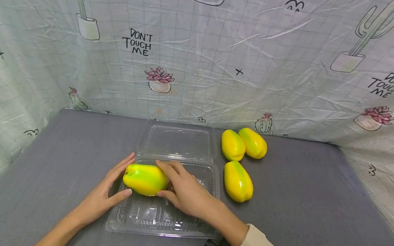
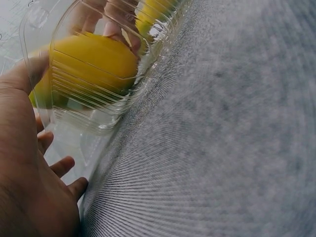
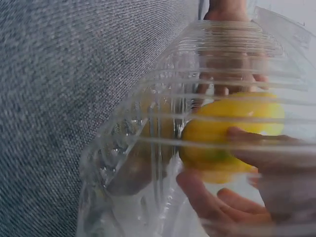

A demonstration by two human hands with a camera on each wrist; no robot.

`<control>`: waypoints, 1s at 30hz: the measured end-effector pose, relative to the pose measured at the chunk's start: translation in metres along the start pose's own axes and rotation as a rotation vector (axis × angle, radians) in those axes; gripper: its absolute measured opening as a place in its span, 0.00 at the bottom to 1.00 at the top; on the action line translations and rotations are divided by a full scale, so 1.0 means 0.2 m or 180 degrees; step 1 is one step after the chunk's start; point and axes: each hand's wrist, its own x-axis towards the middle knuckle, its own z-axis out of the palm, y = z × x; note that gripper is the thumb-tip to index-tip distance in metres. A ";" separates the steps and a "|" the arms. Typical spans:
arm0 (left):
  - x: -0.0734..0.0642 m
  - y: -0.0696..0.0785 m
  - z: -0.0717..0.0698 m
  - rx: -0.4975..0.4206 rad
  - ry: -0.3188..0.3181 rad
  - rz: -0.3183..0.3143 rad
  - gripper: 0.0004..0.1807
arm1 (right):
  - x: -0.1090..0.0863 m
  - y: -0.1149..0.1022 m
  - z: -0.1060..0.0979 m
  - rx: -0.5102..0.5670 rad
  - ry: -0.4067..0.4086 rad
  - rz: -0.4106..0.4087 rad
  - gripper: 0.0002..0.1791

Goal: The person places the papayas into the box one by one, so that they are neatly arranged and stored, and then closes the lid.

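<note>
A yellow-green papaya (image 1: 144, 179) lies sideways in the left part of a clear plastic clamshell container (image 1: 160, 232). My right hand (image 1: 189, 192) holds its right end between thumb and fingers; the right wrist view shows this grip on the papaya (image 3: 212, 133) through the ribbed wall. At the container's left edge is my left hand (image 1: 103, 194), fingers extended and thumb apart, beside the papaya's left end. In the left wrist view, the left hand (image 2: 34, 163) has its thumb near the rim. Whether it touches the papaya is unclear.
The container's lid (image 1: 179, 141) lies folded back behind the base. Right of the container are a near papaya (image 1: 238, 181) and, farther back, a papaya (image 1: 233, 145) against another papaya (image 1: 253, 143). A printed curtain (image 1: 205, 57) hangs behind the grey tabletop (image 1: 300, 219).
</note>
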 end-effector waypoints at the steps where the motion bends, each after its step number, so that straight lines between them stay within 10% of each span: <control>1: 0.00 0.00 0.00 0.0007 0.0004 -0.0009 0.40 | 0.00 0.00 0.00 -0.0011 -0.0018 0.0006 0.40; 18: 0.00 0.01 -0.01 0.0075 0.0044 -0.0016 0.39 | -0.07 -0.03 -0.13 0.0079 -0.0089 0.0270 0.41; 30: 0.01 0.02 -0.01 0.0088 0.0043 -0.0016 0.39 | -0.23 0.03 -0.32 -0.0226 0.0712 0.0241 0.39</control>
